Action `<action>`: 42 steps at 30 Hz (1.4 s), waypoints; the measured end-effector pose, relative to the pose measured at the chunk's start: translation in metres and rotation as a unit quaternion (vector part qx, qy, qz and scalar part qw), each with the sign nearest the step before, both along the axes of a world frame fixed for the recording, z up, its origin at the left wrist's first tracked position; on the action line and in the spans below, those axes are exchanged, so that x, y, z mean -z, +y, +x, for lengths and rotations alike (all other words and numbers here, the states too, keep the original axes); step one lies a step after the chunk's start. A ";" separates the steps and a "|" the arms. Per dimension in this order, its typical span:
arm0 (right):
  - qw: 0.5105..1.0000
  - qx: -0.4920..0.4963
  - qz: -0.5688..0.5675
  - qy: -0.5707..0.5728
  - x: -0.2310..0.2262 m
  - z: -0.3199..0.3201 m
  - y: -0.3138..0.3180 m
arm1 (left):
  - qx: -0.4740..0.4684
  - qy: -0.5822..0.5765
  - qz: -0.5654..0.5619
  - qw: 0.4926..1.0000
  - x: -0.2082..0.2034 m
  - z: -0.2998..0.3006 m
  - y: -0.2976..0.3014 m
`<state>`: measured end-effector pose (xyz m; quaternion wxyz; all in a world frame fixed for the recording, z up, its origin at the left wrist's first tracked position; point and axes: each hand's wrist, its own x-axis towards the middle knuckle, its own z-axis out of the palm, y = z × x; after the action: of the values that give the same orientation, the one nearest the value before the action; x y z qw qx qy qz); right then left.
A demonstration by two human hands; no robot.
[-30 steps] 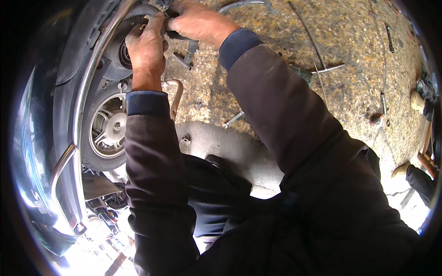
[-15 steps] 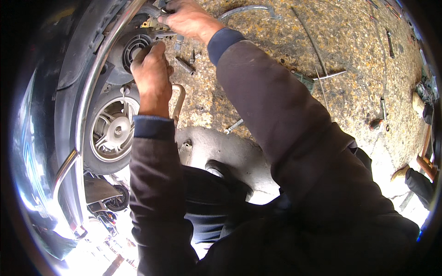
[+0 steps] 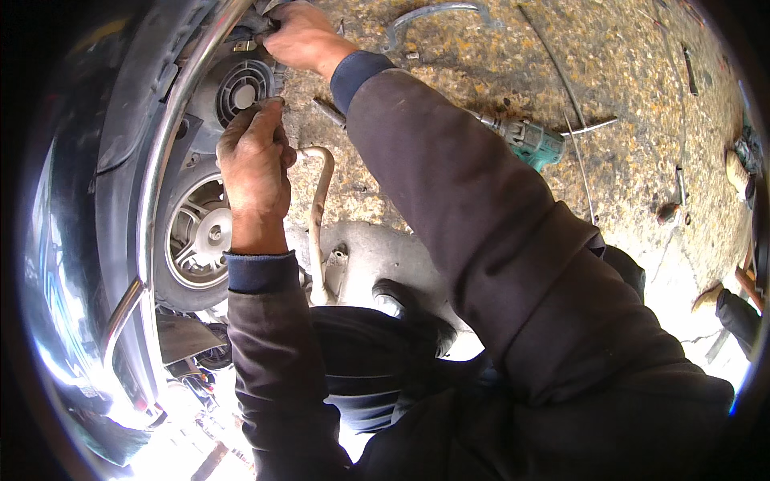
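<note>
My left hand (image 3: 255,164) is closed, thumb and fingertips pressed together. What it pinches, if anything, is too small to make out. Just beyond those fingertips is the round slotted black fan cover (image 3: 244,84) on the side of a scooter's engine. Farther off, my right hand (image 3: 303,38) curls around a dark part beside the engine; its fingertips are largely hidden, so I cannot name what it grips. Close to my left wrist a bent, pale metal pipe (image 3: 322,188) runs toward me. The scooter's spoked wheel (image 3: 200,232) stands left of that wrist.
A chrome rail (image 3: 158,152) runs along the dark scooter body at left. On the speckled floor lie a teal power drill (image 3: 536,146), a curved grey strip (image 3: 433,10), a metal rod (image 3: 589,128) and a small cylindrical part (image 3: 329,112). Another person's leg (image 3: 734,321) is far right.
My left hand has drawn back toward me from the fan cover. The right hand has shifted left, deeper against the engine. The view has shifted and more of the drill shows past my right sleeve.
</note>
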<state>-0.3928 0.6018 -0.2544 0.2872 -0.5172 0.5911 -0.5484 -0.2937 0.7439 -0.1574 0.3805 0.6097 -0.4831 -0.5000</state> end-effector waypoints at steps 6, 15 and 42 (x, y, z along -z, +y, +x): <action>0.999 0.009 -0.024 -0.033 0.001 0.000 -0.001 | 0.003 0.003 -0.009 1.000 -0.002 -0.002 0.000; 0.993 0.016 -0.014 -0.115 -0.006 -0.004 0.015 | 0.026 0.004 -0.007 1.000 -0.003 0.007 -0.001; 0.991 0.025 -0.018 -0.131 -0.014 -0.024 0.048 | -0.011 0.114 -0.002 0.993 0.011 0.011 -0.017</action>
<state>-0.4166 0.6494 -0.2403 0.3390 -0.4312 0.5508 -0.6291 -0.2829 0.7271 -0.1688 0.4398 0.5532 -0.4311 -0.5610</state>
